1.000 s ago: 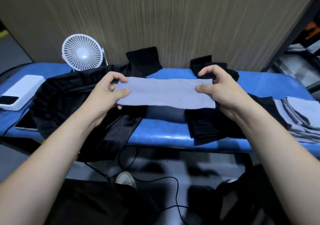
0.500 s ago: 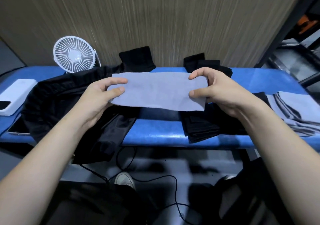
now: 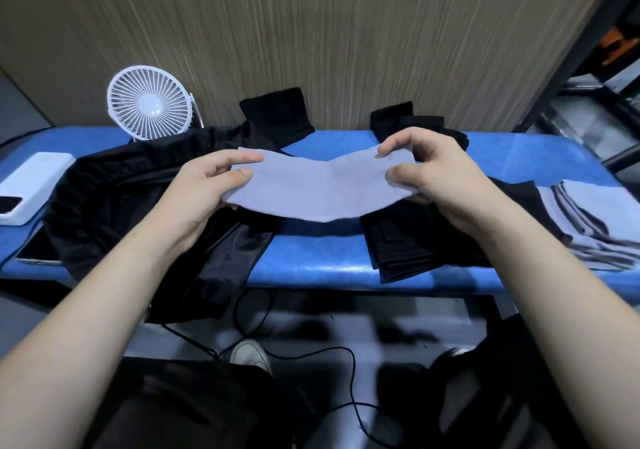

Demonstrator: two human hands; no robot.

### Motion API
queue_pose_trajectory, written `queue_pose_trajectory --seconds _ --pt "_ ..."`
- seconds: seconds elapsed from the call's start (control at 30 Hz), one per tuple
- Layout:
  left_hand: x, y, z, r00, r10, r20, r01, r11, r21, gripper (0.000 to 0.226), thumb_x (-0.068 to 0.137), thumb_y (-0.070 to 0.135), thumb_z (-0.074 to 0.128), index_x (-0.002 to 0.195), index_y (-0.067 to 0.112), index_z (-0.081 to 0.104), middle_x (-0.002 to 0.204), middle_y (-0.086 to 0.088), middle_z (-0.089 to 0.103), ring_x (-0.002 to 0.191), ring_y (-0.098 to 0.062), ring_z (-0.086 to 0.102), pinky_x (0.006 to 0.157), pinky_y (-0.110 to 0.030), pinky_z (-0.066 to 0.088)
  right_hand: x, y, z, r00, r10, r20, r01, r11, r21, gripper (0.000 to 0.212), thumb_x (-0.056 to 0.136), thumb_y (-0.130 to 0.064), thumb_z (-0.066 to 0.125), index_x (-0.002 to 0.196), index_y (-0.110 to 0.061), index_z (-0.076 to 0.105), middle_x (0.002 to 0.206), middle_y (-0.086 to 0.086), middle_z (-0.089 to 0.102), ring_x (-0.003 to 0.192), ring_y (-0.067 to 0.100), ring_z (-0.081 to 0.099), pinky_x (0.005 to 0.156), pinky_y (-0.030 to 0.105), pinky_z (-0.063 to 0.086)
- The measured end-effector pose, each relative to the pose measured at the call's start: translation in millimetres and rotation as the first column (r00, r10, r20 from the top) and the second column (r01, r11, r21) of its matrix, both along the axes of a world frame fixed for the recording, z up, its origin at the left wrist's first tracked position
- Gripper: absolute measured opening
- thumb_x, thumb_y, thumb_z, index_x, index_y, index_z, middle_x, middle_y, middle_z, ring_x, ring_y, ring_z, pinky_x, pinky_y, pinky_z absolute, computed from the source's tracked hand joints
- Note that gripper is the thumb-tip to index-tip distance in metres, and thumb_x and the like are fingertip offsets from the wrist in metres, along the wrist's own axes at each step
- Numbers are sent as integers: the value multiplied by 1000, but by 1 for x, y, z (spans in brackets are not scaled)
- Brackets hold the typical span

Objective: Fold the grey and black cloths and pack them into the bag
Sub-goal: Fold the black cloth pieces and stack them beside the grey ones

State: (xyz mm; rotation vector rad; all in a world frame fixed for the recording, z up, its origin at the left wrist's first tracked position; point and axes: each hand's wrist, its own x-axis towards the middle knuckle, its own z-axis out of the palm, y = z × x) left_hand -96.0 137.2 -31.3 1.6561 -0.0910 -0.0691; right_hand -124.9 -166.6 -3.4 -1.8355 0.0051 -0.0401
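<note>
Desk [image 3: 311,268]: blue padded top set against a wood-grain wall, its near edge facing the person.
Black bag [image 3: 114,199]: dark, shiny fabric spread over the left half of the desk, one part hanging over the near edge.
Black cloths [image 3: 408,248]: a folded stack at the near edge, right of centre; more black pieces at the far edge by the wall.
Grey pile [image 3: 588,227]: grey cloths with dark folds lying at the right end of the desk.
Grey cloth [image 3: 322,189]: a folded strip held in the air above the middle of the desk, sagging into a shallow V at its centre.
Fan [image 3: 149,102]: small, white, upright at the far left edge.
White box [image 3: 31,185]: at the left end, a dark phone-like thing on it.
Left hand [image 3: 204,185]: thumb and fingers pinch the strip's left end.
Right hand [image 3: 436,178]: thumb and curled fingers pinch the strip's right end.
Floor: black cables and a pale shoe tip [image 3: 249,355] below the desk.
</note>
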Motion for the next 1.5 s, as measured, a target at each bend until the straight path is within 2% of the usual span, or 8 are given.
queue_pose_trajectory --seconds 0.13,0.27,0.53,0.83,0.97,1.07,1.27,1.5 --pt "-3 -5 0 998 -57 3 57 998 -21 26 95 3 60 111 18 74 95 -2 64 89 -14 58 76 -26 44 -3 10 3 1000 30 7 -30 999 37 34 80 8 56 101 -16 67 89 4 55 58 9 46 44 19 34" --pt "-7 -15 2 992 -122 32 123 992 -16 27 94 1 61 116 15 70 85 11 70 80 -6 62 69 -20 48 -5 24 2 997 64 36 -66 997 47 41 80 6 56 107 -23 66 95 10 52 62 19 43 45 26 33" --pt "-12 -35 4 970 -236 47 238 971 -32 40 85 12 68 124 16 65 119 -7 71 103 -13 66 72 -23 54 -7 55 -4 987 154 44 -156 987 40 41 85 1 62 114 -27 61 96 11 54 48 16 51 45 29 40" --pt "-17 -41 7 958 -283 44 282 959 19 39 96 6 62 133 15 58 113 -12 73 96 -17 68 71 -27 55 -4 72 -10 972 224 76 -231 967 105 51 85 -6 72 127 -29 57 94 10 53 61 19 58 53 29 49" --pt "-19 -41 9 974 -224 32 223 975 22 29 101 25 57 129 19 63 101 -13 71 92 -18 66 81 -35 54 -5 76 -10 965 257 45 -261 944 200 61 90 -7 71 141 -24 42 94 15 54 61 31 62 53 39 53" --pt "-21 -40 12 981 -194 19 193 981 13 41 96 39 61 129 15 61 110 -12 73 94 -18 69 80 -34 57 -4 78 -12 963 268 21 -266 937 228 43 93 -3 65 131 -10 46 97 14 55 65 32 62 55 40 52" --pt "-20 -41 10 982 -190 -7 191 981 42 39 96 7 63 133 7 52 102 -10 77 73 -8 69 59 -16 48 -3 80 -16 948 318 -7 -318 948 9 34 94 -2 60 126 -11 62 111 15 52 71 22 62 53 22 46" --pt "-15 -34 12 993 -103 59 107 992 -65 45 94 -7 50 132 16 53 95 -11 76 83 -25 65 70 -31 49 1 74 -18 982 182 43 -181 983 -27 34 90 -4 64 120 -20 62 94 7 49 68 16 49 55 18 40"
